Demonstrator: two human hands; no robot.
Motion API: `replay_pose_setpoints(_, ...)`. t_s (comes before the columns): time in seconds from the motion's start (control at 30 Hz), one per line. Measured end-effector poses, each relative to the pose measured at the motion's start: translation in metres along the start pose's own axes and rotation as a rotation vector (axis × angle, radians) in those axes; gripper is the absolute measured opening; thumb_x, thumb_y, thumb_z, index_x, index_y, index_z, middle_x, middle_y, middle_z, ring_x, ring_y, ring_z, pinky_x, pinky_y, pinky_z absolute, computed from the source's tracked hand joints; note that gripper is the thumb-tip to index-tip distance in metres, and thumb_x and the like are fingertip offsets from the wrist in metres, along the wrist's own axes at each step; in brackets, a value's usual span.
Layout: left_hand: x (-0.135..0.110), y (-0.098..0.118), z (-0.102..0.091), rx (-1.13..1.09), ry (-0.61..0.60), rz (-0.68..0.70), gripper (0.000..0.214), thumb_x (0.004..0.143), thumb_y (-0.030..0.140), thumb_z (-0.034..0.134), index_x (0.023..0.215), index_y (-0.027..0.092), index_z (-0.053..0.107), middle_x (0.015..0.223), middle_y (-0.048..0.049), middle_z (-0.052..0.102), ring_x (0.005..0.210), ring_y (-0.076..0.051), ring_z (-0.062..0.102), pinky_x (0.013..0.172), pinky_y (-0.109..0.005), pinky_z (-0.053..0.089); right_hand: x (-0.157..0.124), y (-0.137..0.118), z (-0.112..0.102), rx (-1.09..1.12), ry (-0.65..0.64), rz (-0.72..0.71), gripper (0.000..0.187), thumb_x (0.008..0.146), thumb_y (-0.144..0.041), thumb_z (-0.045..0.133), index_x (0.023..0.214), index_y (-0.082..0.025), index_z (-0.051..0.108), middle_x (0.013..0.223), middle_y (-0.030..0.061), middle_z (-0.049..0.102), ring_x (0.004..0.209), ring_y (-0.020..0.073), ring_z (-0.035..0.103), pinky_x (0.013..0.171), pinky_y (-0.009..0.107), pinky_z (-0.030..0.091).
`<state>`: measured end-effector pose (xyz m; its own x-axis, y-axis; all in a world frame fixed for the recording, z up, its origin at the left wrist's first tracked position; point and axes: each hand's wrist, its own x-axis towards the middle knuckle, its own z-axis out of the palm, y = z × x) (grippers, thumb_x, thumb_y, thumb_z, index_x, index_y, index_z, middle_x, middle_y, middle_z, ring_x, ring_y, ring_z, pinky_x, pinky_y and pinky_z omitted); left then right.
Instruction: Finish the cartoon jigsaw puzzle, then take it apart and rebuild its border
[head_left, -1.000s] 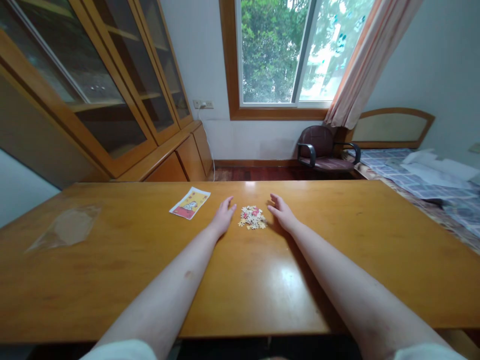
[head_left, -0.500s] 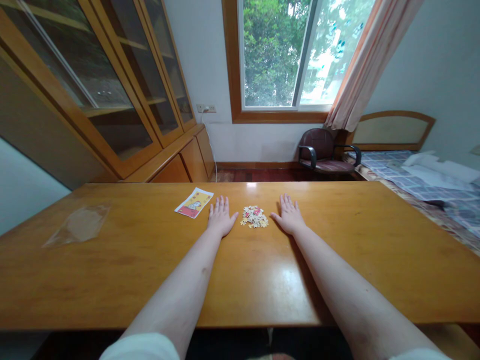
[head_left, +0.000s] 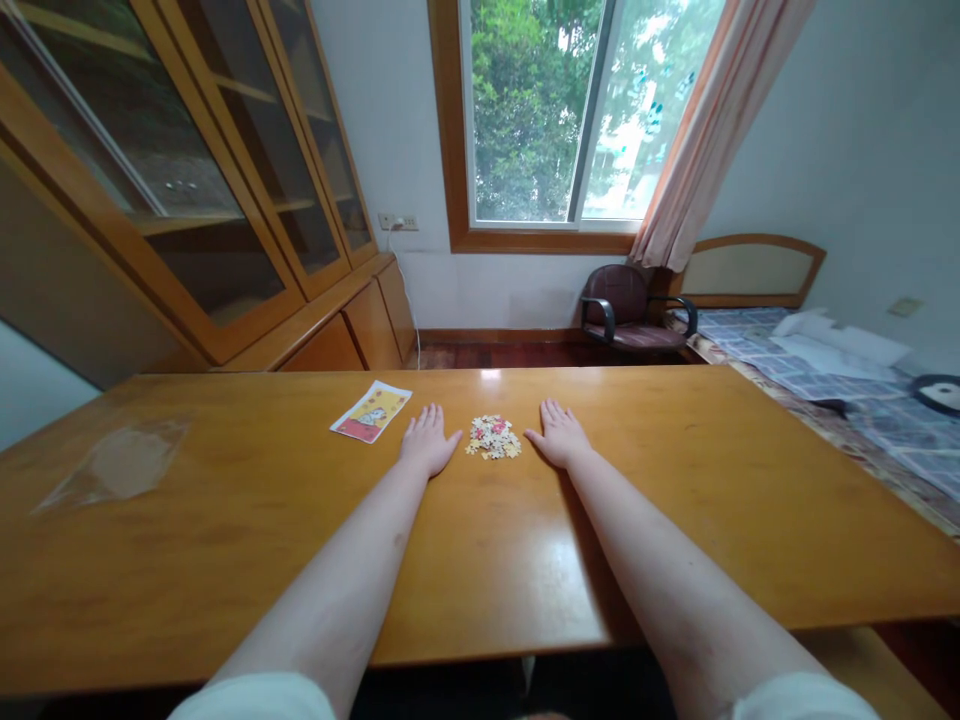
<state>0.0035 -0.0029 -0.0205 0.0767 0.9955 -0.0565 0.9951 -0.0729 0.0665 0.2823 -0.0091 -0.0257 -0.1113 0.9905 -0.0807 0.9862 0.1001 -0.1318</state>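
Observation:
A small heap of jigsaw puzzle pieces (head_left: pixel 493 438), mostly pale with some pink and yellow, lies on the wooden table (head_left: pixel 465 560). Just left of the heap, my left hand (head_left: pixel 426 440) rests palm down with fingers stretched out, holding nothing. On the other side my right hand (head_left: pixel 559 434) also lies flat, thumb pointing toward the pieces but apart from them. Beyond my left hand's fingers, to the left, is a picture card (head_left: pixel 371 411) with a yellow and red print of a pale figure.
A clear plastic bag (head_left: pixel 124 462) lies at the table's left. Behind the table stand a glass-doored cabinet (head_left: pixel 225 190), a dark red armchair (head_left: pixel 626 308) and a bed (head_left: pixel 817 370) with white sheets of material on it.
The camera view has turned slightly to the right, so everything appears shifted left. Both hands keep their flat pose beside the puzzle pieces.

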Motion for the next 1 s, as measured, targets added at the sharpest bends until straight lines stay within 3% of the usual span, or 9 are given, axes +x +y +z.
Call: replay_pose_setpoints(1.0, -0.0046, 0.0009, -0.0039, -0.043, 0.018, 0.0, 0.079, 0.091, 0.057, 0.031, 0.151, 0.006, 0.024, 0.159, -0.0136, 0.018, 0.148, -0.026, 0.016, 0.12, -0.045, 0.015, -0.0009, 0.0008, -0.0001, 0.024, 0.028, -0.003, 0.085, 0.091, -0.063, 0.033, 0.152, -0.005, 0.022, 0.159, 0.0149, 0.017, 0.148, 0.0246, 0.013, 0.119, 0.043, 0.009)
